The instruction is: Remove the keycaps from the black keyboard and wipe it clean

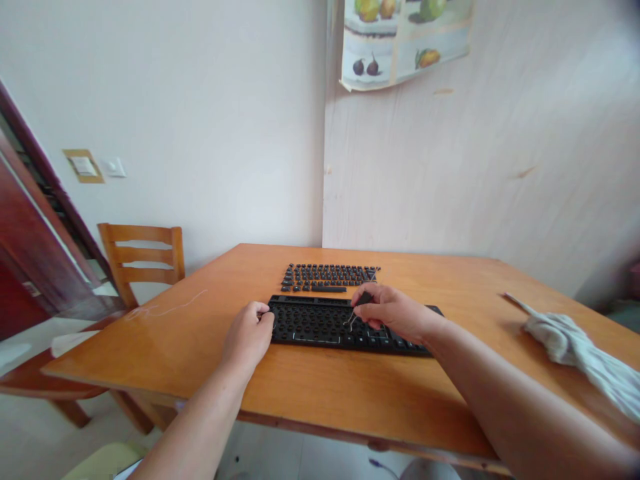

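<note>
A black keyboard (310,321) lies flat on the wooden table, most of its left part stripped of keycaps, with keycaps still on toward the lower right. My left hand (253,333) is closed on the keyboard's left edge, thumb and fingers pinched there. Over the middle of the board, my right hand (383,307) grips a wire keycap puller (351,321) by its dark handle, the thin wire prongs pointing down at the keys. Whether the wires touch a key I cannot tell. Behind the keyboard, loose black keycaps (330,274) sit in rows, with a long space bar (329,289) in front.
At the right of the table (200,333) lies a crumpled grey cloth (565,343) beside a thin stick-like thing (517,302). A pale thread (175,307) rests at the left. A wooden chair (150,255) stands past the left edge, and a wall rises behind.
</note>
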`<state>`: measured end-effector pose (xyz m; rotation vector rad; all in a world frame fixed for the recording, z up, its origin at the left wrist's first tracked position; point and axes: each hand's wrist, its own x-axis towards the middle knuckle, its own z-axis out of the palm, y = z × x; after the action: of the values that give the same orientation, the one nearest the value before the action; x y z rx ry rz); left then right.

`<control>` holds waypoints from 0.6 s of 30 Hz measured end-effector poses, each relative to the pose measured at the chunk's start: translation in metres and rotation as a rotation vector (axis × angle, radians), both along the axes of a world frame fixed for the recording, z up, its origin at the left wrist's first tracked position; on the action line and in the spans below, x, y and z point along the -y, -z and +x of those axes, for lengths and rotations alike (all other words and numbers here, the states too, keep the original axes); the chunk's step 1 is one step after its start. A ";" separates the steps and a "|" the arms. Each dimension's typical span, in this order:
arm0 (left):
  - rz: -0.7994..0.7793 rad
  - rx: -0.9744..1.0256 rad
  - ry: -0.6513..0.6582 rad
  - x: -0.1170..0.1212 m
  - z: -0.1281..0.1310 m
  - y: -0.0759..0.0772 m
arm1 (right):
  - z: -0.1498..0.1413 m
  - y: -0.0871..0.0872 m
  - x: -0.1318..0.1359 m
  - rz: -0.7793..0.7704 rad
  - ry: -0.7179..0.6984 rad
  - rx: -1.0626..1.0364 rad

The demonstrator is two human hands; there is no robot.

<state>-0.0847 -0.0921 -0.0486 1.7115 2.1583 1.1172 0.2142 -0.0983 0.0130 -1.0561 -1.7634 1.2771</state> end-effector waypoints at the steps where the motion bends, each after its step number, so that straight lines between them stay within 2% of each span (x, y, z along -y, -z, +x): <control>1: -0.004 0.000 0.000 0.000 0.000 0.000 | -0.001 0.000 0.002 -0.006 -0.009 0.021; 10: 0.028 -0.025 0.007 -0.002 -0.004 0.008 | -0.003 0.004 0.005 0.034 -0.012 0.244; 18: 0.034 -0.012 0.025 -0.004 -0.004 0.008 | 0.000 0.006 0.007 0.174 -0.065 0.372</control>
<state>-0.0887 -0.0885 -0.0566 1.7591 2.1314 1.1466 0.2139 -0.1053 0.0069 -1.1994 -2.1585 0.9863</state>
